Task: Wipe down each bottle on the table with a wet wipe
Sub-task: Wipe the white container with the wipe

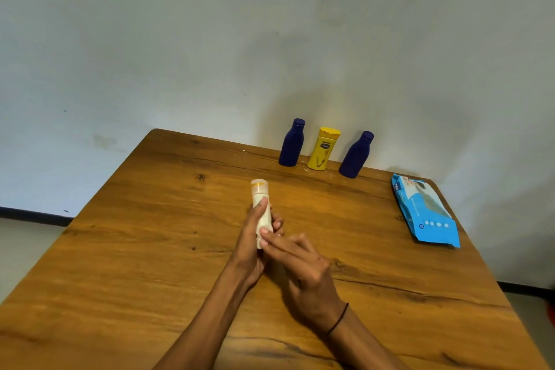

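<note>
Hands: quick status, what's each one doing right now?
Left hand: grips the white bottle.
Right hand: fingers extended, fingertips touching the bottle's lower end; no wipe visible.

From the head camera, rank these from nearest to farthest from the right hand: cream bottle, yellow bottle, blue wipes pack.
1. Cream bottle: touched by right hand, held in left hand.
2. Blue wipes pack: right edge.
3. Yellow bottle: by the wall.

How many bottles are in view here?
4. Two dark blue bottles flank a yellow bottle by the wall; a cream bottle is held in the left hand. None seem hidden.
</note>
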